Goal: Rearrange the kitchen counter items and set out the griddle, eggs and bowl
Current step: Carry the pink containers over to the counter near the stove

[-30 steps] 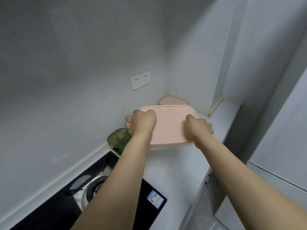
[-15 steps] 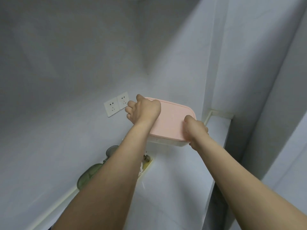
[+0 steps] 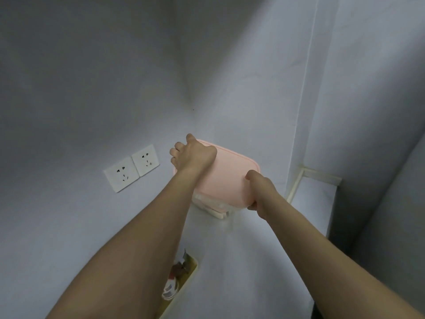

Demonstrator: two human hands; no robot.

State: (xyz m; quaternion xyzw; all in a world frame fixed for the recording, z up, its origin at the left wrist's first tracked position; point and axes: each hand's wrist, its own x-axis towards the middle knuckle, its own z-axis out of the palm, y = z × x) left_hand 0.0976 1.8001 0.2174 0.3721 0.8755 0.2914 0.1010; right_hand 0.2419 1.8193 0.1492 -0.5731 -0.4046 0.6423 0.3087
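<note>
Compared with half a second ago, the pink-lidded container (image 3: 226,178) sits deeper toward the corner of the white countertop (image 3: 230,261), and more of its clear lower body shows beneath the lid's near edge. A second ago it was held closer to the person, with a second pink lid lying behind it in the corner; that lid is not visible now. The view has also tipped upward across the three frames: the black cooktop seen a second ago is out of frame, and the two wall sockets (image 3: 132,168) lie lower and further left than they did.

The left hand (image 3: 193,154) grips the far left corner of the lid, fingers curled over the edge. The right hand (image 3: 259,191) grips the near right corner, thumb on top and fingers wrapped underneath. The hold matches both earlier frames, and both arms reach further forward than before.

Whether the container's base rests on the countertop or is just above it cannot be told, since the near edge is blurred and pale against the surface. What is inside the clear body cannot be made out. A yellow-rimmed tray (image 3: 184,282) beside the left forearm is mostly covered by the arm; its contents show only as reddish and white shapes. The far left corner of the container is hidden behind the left hand
</note>
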